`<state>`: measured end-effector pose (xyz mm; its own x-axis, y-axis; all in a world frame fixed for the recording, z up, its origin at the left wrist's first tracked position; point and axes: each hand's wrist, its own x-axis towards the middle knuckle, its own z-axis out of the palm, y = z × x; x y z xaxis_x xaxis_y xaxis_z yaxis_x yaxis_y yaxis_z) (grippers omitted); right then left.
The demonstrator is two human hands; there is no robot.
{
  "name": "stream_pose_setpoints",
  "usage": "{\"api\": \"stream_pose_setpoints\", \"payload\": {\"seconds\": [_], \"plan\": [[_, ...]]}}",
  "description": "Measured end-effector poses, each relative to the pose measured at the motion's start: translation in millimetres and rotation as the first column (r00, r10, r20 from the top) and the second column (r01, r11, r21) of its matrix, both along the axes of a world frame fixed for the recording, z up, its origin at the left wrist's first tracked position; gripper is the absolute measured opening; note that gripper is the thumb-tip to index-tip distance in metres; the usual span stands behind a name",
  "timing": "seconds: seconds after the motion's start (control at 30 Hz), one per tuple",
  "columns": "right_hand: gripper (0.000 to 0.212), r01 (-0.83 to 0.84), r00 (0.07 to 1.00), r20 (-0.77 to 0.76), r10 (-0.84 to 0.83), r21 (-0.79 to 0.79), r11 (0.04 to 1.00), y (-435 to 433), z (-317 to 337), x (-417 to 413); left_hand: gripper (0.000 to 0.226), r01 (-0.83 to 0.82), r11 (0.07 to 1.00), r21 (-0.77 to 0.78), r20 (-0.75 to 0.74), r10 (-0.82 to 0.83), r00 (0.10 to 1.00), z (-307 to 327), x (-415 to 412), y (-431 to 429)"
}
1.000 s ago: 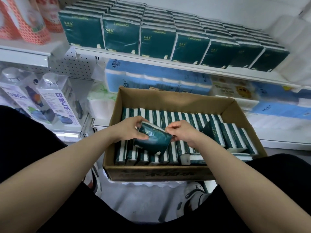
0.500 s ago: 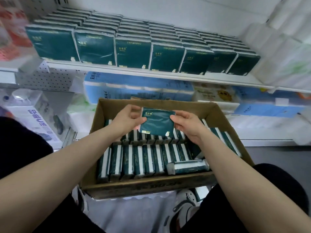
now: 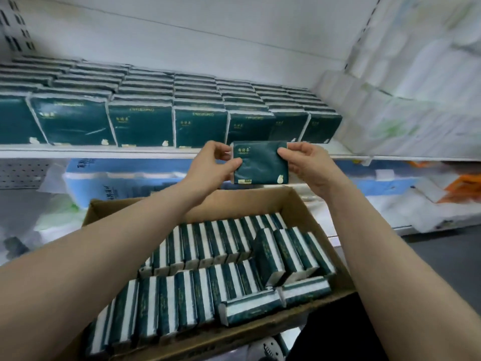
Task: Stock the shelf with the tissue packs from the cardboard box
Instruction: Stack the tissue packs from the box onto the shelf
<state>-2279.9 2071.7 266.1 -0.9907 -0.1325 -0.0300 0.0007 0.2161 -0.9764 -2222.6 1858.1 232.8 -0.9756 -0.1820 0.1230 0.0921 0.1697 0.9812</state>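
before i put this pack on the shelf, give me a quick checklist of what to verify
1. Grip: left hand and right hand pinch the tissue pack by its side edges: ok.
2. Clear of the cardboard box: the pack is held above its far wall: ok.
3. Facing: upright, printed face toward the camera, like the front row on the shelf: ok.
4. Free slot: the front row looks full, with only a bare strip beside the white rolls: cannot tell.
5. Box emptied: many boxed packs inside: not ok.
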Motion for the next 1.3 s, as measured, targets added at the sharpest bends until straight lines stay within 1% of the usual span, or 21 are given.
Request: {"api": "stream_pose_setpoints", "payload": {"seconds": [0.07,0.17,0.27,0.33,0.5,0.6,0.7,0.93,1.03,1.2,1.3], "plan": [[0.025,0.035,0.999,-0.029,-0.036,-0.017,0.999,11.1,9.3,-7.9,0.028,0.013,1.000,-0.019,-0.024,-0.014,1.000,8.5,-13.5,11.1],[0.029,0.110,0.991,-0.078,-0.113,-0.038,0.993,25.2,7.3,-21.7,0.032,0.044,0.995,-0.084,-0.046,-0.048,0.998,15.8,-28.7,26.7],[0.025,0.179,0.974,-0.133,-0.184,-0.042,0.983,35.5,0.2,-29.1,0.043,0.067,0.981,-0.181,-0.075,-0.081,0.994,14.3,-38.1,39.1],[0.026,0.211,0.961,-0.173,-0.216,-0.045,0.976,40.0,-3.5,-32.4,0.049,0.068,0.968,-0.241,-0.084,-0.091,0.992,11.1,-43.0,46.8],[0.032,0.278,0.916,-0.296,-0.273,-0.026,0.960,48.5,-10.7,-47.3,0.065,0.119,0.951,-0.286,-0.064,-0.143,0.988,2.6,-55.3,68.8],[0.034,0.315,0.889,-0.335,-0.312,-0.047,0.948,51.6,-14.3,-52.0,0.069,0.149,0.945,-0.292,-0.070,-0.177,0.982,1.3,-63.3,80.6],[0.039,0.334,0.879,-0.338,-0.338,-0.071,0.940,52.8,-19.0,-58.5,0.069,0.157,0.947,-0.281,-0.068,-0.182,0.981,2.0,-73.4,87.5],[0.050,0.318,0.905,-0.287,-0.315,-0.038,0.947,44.0,-29.7,-69.1,0.069,0.131,0.967,-0.220,-0.107,-0.157,0.982,-5.9,-83.2,88.7],[0.047,0.287,0.916,-0.283,-0.285,-0.037,0.957,38.7,-30.5,-69.5,0.073,0.131,0.974,-0.187,-0.116,-0.155,0.981,-12.6,-81.6,89.7],[0.039,0.312,0.901,-0.288,-0.324,-0.087,0.946,31.8,-33.5,-69.1,0.075,0.127,0.974,-0.188,-0.153,-0.157,0.976,-18.2,-81.0,95.5],[0.034,0.307,0.902,-0.305,-0.305,-0.040,0.951,30.6,-36.8,-71.4,0.073,0.147,0.970,-0.193,-0.150,-0.177,0.973,-20.6,-84.0,96.3]]}}
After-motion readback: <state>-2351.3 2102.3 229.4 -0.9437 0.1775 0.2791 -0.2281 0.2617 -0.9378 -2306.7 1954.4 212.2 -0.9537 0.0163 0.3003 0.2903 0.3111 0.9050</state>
